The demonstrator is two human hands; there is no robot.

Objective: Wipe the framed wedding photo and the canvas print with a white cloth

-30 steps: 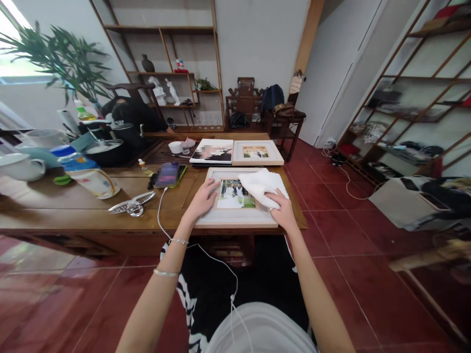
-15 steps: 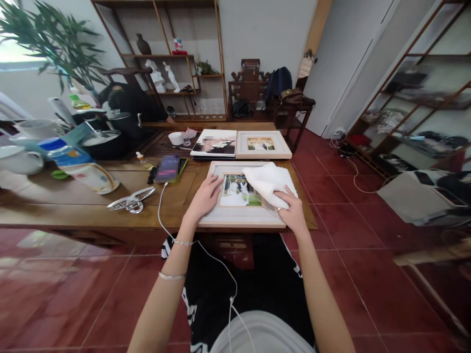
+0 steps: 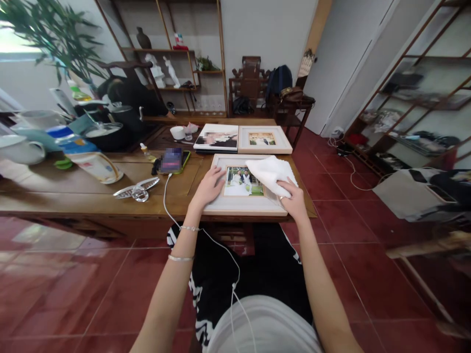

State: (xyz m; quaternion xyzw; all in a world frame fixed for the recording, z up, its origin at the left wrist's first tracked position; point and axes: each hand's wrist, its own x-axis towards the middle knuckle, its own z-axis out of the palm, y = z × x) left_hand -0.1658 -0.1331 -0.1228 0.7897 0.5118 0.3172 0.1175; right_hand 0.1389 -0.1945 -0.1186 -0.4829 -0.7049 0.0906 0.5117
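At centre frame, a framed photograph [image 3: 243, 184] lies on the counter [image 3: 91, 198], the left hand [image 3: 210, 187] open on its left border, the right hand [image 3: 293, 197] gripping a white cloth [image 3: 271, 171] over its right side.

The cloth [image 3: 271, 172] looks soft and matt, the picture frame [image 3: 243, 212] smooth wood, the table [image 3: 184, 197] glossy wood.

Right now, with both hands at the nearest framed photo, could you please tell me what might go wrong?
The framed photo lies near the front edge of the table, so a push toward the body could tip it off. The white cable from the phone passes by the left wrist, so an arm movement might snag it and drag the phone.
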